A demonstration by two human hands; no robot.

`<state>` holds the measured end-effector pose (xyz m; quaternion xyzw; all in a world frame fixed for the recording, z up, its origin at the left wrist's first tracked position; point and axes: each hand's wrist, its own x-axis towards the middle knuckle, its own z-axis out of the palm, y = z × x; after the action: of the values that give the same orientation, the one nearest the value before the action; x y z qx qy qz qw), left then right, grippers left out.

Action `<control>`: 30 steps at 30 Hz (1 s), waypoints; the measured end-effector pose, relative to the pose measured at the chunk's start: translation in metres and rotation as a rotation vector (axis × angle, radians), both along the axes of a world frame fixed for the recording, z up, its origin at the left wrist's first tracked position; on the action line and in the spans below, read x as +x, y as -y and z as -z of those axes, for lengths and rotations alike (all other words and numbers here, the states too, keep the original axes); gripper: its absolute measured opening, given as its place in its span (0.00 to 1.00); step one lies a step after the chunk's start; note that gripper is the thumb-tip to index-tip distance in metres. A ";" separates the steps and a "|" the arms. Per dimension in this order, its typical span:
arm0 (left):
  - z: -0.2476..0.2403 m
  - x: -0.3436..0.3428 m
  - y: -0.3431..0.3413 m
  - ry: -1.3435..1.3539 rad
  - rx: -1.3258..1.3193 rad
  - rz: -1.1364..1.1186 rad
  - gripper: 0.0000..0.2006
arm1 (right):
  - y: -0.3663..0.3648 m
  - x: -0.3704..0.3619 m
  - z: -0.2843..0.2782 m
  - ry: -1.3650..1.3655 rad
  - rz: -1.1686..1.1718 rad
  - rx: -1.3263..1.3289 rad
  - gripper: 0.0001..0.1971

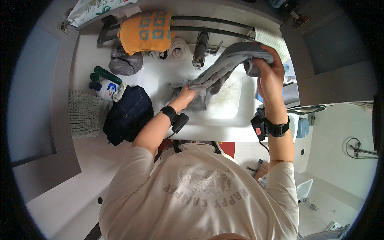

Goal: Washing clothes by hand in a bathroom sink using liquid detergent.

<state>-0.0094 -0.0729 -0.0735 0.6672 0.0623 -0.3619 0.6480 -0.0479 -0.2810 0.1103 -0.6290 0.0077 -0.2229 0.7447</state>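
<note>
A wet grey cloth [218,70], possibly a garment, stretches slantwise across the white sink [168,124] between my two hands. My left hand [186,98] is closed on its lower part, low over the basin. My right hand [271,74] grips the other end, raised at the basin's right rim, thumb and fingers pinching the folded edge. The cloth's lower folds hang into sudsy water [226,100], and their ends are hidden there. Just behind the cloth stands a chrome faucet [201,50].
Dark blue jeans [130,114] lie bundled left of the basin, by a white bottle [106,89] and dark green bottles [106,75]. A grey bundle [126,64] sits behind them. An orange towel [146,32] hangs on the black rail [212,30]. Cabinet doors [336,56] flank both sides.
</note>
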 end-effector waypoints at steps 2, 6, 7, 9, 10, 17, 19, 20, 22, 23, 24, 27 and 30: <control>0.004 0.005 -0.012 0.030 0.034 -0.031 0.26 | 0.009 -0.004 0.017 -0.052 0.016 -0.016 0.18; -0.011 0.016 -0.027 0.201 -0.143 0.004 0.15 | 0.034 -0.007 0.093 -0.220 0.073 -0.180 0.19; -0.027 0.016 -0.026 0.169 -0.084 -0.013 0.14 | 0.039 -0.008 0.112 -0.323 0.073 -0.155 0.18; -0.038 0.017 -0.026 0.198 -0.067 -0.028 0.14 | 0.042 -0.010 0.150 -0.498 0.088 -0.168 0.17; -0.043 0.019 -0.025 0.223 -0.055 -0.031 0.14 | 0.045 -0.012 0.176 -0.573 0.112 -0.204 0.17; -0.094 0.021 -0.011 0.287 -0.035 0.130 0.14 | 0.023 -0.032 0.227 -0.563 -0.160 -0.881 0.40; -0.108 0.017 -0.008 0.248 -0.055 0.151 0.13 | -0.010 -0.028 0.149 -0.290 -0.192 -0.854 0.45; -0.114 0.015 -0.005 0.211 -0.078 0.186 0.13 | -0.018 -0.027 0.128 -0.132 -0.204 -0.816 0.47; -0.123 0.011 0.006 0.264 -0.037 0.224 0.13 | -0.032 -0.023 0.099 0.031 -0.207 -0.933 0.47; -0.126 0.010 0.013 0.258 -0.058 0.240 0.13 | -0.034 -0.020 0.091 0.199 -0.206 -1.044 0.48; -0.131 0.010 0.017 0.252 -0.079 0.255 0.13 | -0.035 -0.020 0.085 0.200 -0.210 -1.045 0.48; -0.151 0.014 0.016 0.286 -0.126 0.315 0.13 | -0.032 -0.015 0.074 0.214 -0.107 -0.976 0.41; -0.159 0.020 0.003 0.379 -0.153 0.369 0.14 | -0.021 -0.005 0.064 0.187 -0.055 -0.969 0.24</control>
<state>0.0107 -0.0759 0.0854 0.6724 -0.2101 -0.3461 0.6197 -0.0532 -0.2602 0.0463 -0.8801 -0.1802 -0.2369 0.3698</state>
